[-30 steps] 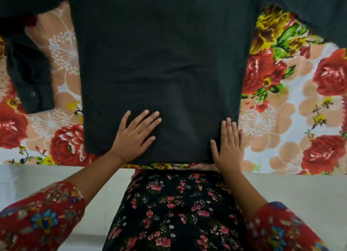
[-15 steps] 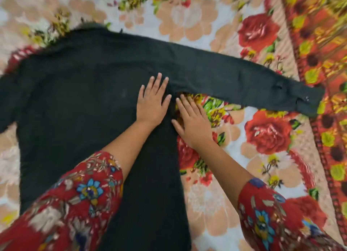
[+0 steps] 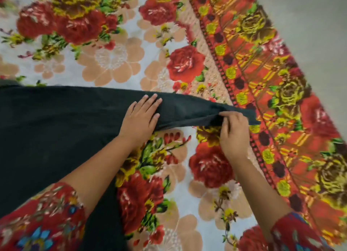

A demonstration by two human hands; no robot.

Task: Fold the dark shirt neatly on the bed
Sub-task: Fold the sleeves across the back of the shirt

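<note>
The dark shirt (image 3: 56, 130) lies spread flat on the flowered bed cover, filling the left half of the head view. Its right sleeve (image 3: 189, 109) stretches out to the right toward the bed's patterned border. My left hand (image 3: 140, 117) rests flat, fingers apart, on the shirt where the sleeve joins the body. My right hand (image 3: 233, 134) pinches the sleeve near its cuff end, lifting the cloth slightly into a ridge. The shirt's left side runs out of the frame.
The bed cover (image 3: 116, 59) has red roses and peach flowers, with an orange and yellow border (image 3: 262, 66) along the right edge. Beyond that edge is pale grey floor (image 3: 315, 25). My red flowered sleeves (image 3: 43, 222) show at the bottom.
Both hands moved from the shirt's hem up to the right armpit, then out along the sleeve. My right hand went from flat on the bed to pinching the sleeve near the cuff.
</note>
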